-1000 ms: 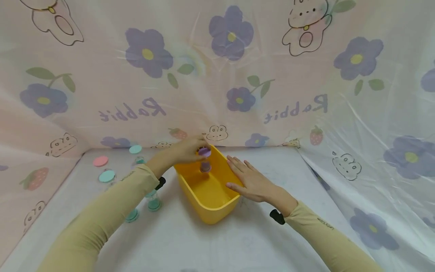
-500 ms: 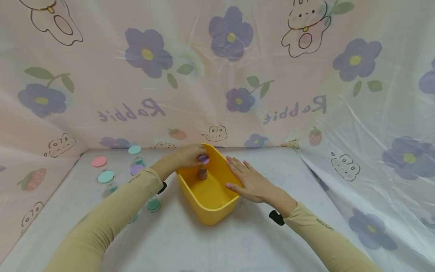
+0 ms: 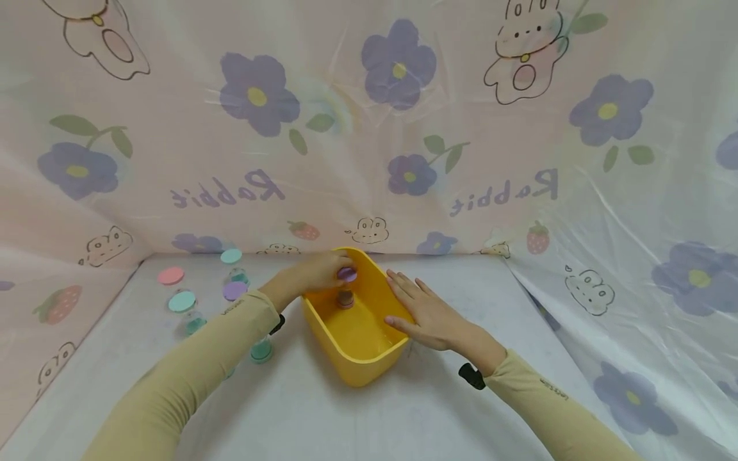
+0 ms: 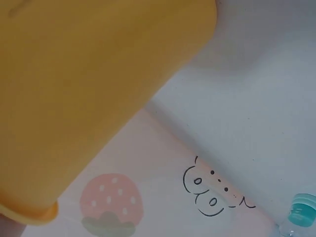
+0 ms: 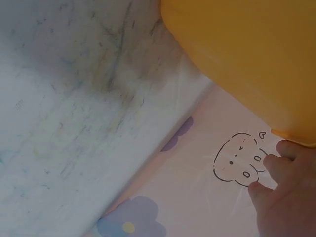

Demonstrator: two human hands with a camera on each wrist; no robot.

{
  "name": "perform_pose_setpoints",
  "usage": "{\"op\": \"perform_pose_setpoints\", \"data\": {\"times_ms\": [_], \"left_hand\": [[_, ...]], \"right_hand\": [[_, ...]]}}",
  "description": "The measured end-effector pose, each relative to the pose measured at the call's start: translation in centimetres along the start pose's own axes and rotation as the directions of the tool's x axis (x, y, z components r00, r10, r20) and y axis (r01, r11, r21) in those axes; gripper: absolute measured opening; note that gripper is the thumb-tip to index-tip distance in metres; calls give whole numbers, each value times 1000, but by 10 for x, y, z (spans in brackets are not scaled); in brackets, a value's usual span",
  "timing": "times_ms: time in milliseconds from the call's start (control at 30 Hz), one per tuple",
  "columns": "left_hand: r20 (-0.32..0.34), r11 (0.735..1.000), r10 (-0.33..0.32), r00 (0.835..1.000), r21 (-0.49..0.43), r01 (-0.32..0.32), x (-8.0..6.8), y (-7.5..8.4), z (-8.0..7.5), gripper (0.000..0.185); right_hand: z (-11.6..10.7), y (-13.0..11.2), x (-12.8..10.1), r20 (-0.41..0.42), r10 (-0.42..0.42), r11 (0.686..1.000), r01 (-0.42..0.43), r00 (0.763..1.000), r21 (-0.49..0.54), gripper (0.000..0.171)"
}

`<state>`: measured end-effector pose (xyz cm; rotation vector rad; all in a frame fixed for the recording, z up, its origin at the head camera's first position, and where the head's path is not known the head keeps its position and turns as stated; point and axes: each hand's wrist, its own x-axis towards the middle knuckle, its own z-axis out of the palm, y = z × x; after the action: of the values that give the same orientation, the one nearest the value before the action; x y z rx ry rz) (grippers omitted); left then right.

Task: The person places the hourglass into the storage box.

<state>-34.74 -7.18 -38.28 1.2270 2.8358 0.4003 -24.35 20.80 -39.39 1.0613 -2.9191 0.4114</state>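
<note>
Left hand [image 3: 314, 274] over the far left rim of the yellow bin [image 3: 369, 358], fingers curled round the purple cap of a small sand timer [image 3: 346, 285]. Timer upright, held by its top, lower end down inside the bin at the far end; contact with the floor of the bin not clear from the head view, probably just above or just touching. Left wrist view filled by the bin's outer wall, no help on the grip.

Right hand [image 3: 426, 310] flat and relaxed, fingers straight, laid along the right rim of the bin, steadying it. Fingertips [image 5: 276, 160] visible beside the rim in the right wrist view.

To do the step well, as judged from here: keep the timer vertical, lower until the base sits flat on the bin floor, only then loosen the fingers, lift straight up clear of the cap. Keep the right hand pressing the rim so the light bin does not slide or tip on the smooth tabletop [image 3: 323, 410]. Risk: narrow base, easy topple if released early or brushed on the way out.

Further left on the tabletop: more timers with teal caps [image 3: 182, 301], one pink [image 3: 170, 276], one purple [image 3: 234, 291], standing well apart from the bin. Patterned plastic sheet [image 3: 369, 128] behind and at the sides.
</note>
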Motion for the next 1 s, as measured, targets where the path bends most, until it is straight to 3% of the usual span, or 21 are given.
{"op": "perform_pose_setpoints", "data": {"times_ms": [267, 533, 767, 1000], "left_hand": [[-13, 999, -6, 1000, -40, 6, -6, 2, -12, 34], [-133, 991, -31, 991, -130, 13, -32, 11, -48, 34], [-235, 987, 10, 972, -154, -48, -81, 10, -81, 32], [-302, 978, -32, 953, -206, -33, -150, -5, -78, 35]], "right_hand": [[2, 1, 4, -14, -4, 1000, 4, 1000, 1, 82], [1, -1, 1, -14, -2, 1000, 2, 1000, 16, 82], [0, 0, 1, -27, -3, 1000, 3, 1000, 11, 81], [1, -1, 0, -26, -9, 1000, 10, 1000, 18, 81]]}}
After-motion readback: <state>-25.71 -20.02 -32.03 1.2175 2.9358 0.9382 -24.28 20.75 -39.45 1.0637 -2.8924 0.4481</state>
